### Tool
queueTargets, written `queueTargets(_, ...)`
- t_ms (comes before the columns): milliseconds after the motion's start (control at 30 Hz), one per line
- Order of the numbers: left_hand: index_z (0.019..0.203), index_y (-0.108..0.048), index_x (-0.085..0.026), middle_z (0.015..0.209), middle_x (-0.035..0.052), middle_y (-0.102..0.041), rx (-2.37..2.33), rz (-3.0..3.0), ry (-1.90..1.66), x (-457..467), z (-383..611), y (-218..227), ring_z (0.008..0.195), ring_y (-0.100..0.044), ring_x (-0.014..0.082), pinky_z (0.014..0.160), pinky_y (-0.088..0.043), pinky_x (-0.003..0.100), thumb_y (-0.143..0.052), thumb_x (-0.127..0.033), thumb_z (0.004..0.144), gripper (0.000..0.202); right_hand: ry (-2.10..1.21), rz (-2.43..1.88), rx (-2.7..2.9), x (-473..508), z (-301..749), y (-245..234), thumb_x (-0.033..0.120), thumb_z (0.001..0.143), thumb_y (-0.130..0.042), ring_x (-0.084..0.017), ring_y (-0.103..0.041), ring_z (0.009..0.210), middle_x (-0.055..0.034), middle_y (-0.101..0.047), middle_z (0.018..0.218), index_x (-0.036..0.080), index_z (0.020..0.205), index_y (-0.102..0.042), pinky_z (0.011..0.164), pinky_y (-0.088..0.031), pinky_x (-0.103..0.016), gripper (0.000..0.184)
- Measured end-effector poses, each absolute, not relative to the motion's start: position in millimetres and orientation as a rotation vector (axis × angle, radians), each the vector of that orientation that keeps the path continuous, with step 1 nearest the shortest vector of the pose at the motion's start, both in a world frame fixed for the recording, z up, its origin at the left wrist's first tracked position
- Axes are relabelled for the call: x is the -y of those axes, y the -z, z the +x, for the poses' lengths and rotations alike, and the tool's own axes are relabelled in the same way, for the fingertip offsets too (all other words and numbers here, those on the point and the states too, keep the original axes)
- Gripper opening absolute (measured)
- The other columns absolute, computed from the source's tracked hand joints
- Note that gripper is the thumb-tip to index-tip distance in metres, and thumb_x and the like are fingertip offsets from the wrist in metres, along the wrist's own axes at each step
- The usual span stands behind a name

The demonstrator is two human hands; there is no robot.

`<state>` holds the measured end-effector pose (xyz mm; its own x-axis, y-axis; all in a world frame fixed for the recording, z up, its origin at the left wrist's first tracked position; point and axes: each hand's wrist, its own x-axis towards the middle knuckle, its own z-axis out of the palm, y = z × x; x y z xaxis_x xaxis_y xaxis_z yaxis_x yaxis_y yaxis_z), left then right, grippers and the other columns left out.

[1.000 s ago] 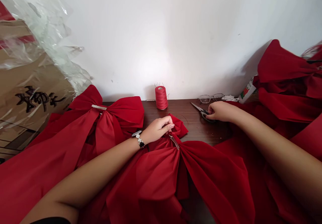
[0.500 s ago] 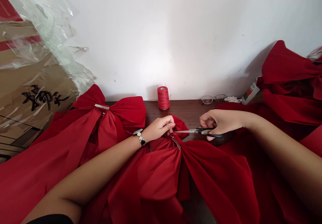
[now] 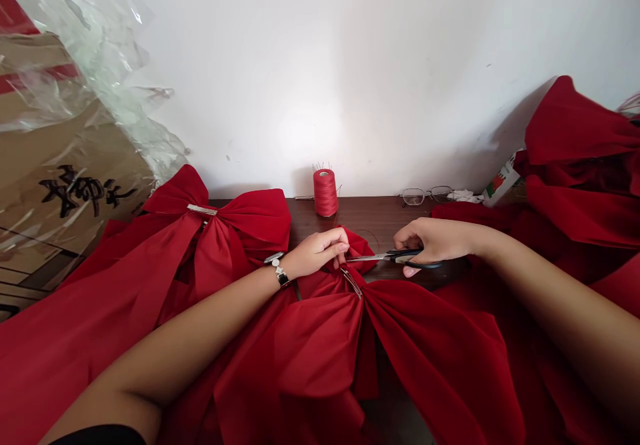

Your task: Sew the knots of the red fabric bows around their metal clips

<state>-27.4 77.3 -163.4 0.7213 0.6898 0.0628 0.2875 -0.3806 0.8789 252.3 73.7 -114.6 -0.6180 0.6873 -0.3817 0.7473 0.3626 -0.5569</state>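
Note:
My left hand [image 3: 317,252] pinches the top loop of a large red fabric bow [image 3: 320,345], just above its metal clip [image 3: 352,283]. My right hand [image 3: 434,240] is shut on the black handles of a pair of scissors [image 3: 395,257]. Their steel blades point left, with the tips almost at my left fingertips and the bow's gathered fabric. I cannot see whether a thread lies between the blades. A wristwatch-style bracelet [image 3: 279,270] circles my left wrist.
A red thread cone [image 3: 325,193] with pins in its top stands on the dark wooden table [image 3: 380,210], near the white wall. Glasses [image 3: 427,195] lie behind my right hand. Another red bow [image 3: 220,232] lies left, beside a plastic-wrapped cardboard box [image 3: 65,165]. Red fabric piles up at right.
My right hand has picked up the scissors from the table and brought the blades left to the bow. My left hand still pinches the bow.

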Motion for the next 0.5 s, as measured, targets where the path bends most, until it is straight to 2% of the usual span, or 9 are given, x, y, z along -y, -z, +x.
queueTargets(167,0.081,-0.047,-0.019,0.073,-0.001,-0.063,-0.728,1.966,-0.538,-78,-27,164,0.061,-0.061,0.0111,0.065,-0.046,0.024,-0.043,-0.044,0.095,0.029,1.128,1.298,-2.556,-74,247,123,0.049,0.069,-0.072,-0.01,-0.047,0.059,0.0041,-0.056,0.063,0.017,0.074,-0.06,0.053,-0.032,-0.021,0.035)
queueTargets(367,0.08,-0.047,-0.018,0.074,-0.001,-0.06,-0.721,1.953,-0.547,-78,-26,163,0.062,-0.058,0.0114,0.065,-0.045,0.025,-0.044,-0.046,0.094,0.031,1.072,1.295,-2.65,-70,235,128,0.052,0.07,-0.069,-0.008,-0.04,0.056,0.0052,-0.051,0.06,0.017,0.068,-0.056,0.051,-0.028,-0.021,0.037)
queueTargets(500,0.079,-0.047,-0.018,0.075,-0.0005,-0.059,-0.714,1.926,-0.545,-78,-27,162,0.064,-0.057,0.0119,0.066,-0.046,0.025,-0.045,-0.048,0.093,0.032,1.103,1.272,-2.689,-71,232,134,0.051,0.071,-0.069,-0.008,-0.041,0.056,0.0048,-0.051,0.06,0.016,0.069,-0.056,0.052,-0.027,-0.021,0.036)
